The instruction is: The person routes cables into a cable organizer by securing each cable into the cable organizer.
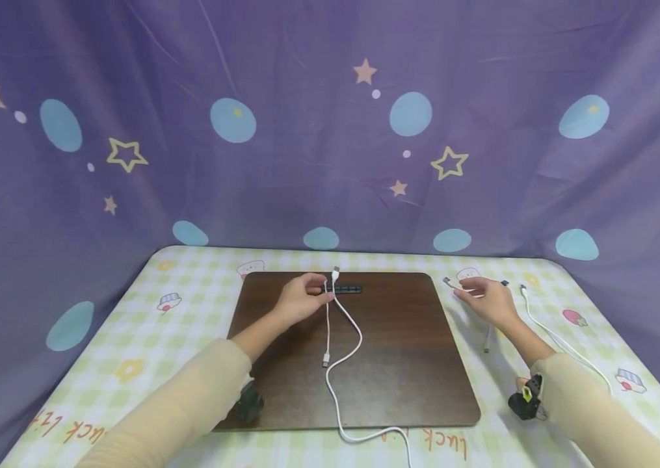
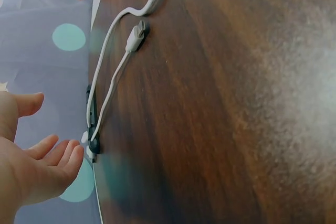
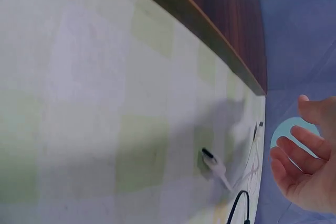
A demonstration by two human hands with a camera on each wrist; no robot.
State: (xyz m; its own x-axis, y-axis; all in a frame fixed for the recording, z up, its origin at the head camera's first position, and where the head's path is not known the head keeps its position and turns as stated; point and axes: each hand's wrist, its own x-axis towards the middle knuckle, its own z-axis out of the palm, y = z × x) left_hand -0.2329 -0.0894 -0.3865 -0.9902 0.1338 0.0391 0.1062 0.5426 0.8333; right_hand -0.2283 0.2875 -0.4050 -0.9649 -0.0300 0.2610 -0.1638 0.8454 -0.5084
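A dark cable clip strip [image 1: 348,289] lies at the far edge of the brown wooden board [image 1: 400,364]. Two white cables pass over it: a short cable [image 1: 328,325] whose USB-type plug [image 2: 135,36] rests on the board, and a long cable [image 1: 338,393] running off the near edge. My left hand [image 1: 302,299] is beside the strip's left end; in the left wrist view its thumb and fingers are spread with nothing between them. Over the cloth right of the board, my right hand [image 1: 489,302] hovers with parted fingers above a short white cable's plug [image 3: 212,163].
Another long white cable [image 1: 564,341] curves along the right side of the table. A checkered tablecloth [image 1: 189,305] lies under the board, and a purple curtain [image 1: 318,162] hangs behind the table. The board's raised edge [image 3: 210,30] faces the right hand's side.
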